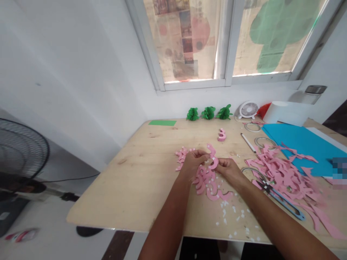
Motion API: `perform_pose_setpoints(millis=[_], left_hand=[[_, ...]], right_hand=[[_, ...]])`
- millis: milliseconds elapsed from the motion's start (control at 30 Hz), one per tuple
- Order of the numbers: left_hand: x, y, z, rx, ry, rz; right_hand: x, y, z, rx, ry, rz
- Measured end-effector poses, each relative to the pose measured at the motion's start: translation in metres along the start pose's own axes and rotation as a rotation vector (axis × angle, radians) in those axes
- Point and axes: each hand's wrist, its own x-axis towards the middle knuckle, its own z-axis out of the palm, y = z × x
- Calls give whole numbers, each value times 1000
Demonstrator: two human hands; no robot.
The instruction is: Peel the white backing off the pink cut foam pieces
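Note:
My left hand (195, 161) pinches the left side of a wavy pink paper cutout (214, 163), which carries small white squares. On its right side, the fingers of my right hand (228, 169) close on the cutout's edge. Below my hands lies a loose pile of similar pink paper cutouts (201, 186), some also dotted with white squares. More pink cutouts (180, 155) are partly hidden behind my left hand. A small stack of pink cutouts (221, 135) sits apart, farther back. White paper bits (238, 216) are scattered near the table's front edge.
On the right are pink paper scraps (287, 173), light-blue-handled scissors (287, 203), tape rolls (265, 139), a white pen (248, 143) and blue sheets (298, 144). Along the wall stand green paper shapes (208, 113) and a small white fan (248, 109). A green strip (162, 122) lies back left.

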Motion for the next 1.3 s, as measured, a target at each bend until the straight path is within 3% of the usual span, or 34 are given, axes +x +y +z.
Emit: perform_pose_setpoints(millis=[1300], left_hand=[[5, -8, 2, -21, 44, 32]], right_hand=[[1, 4, -1, -4, -12, -16]])
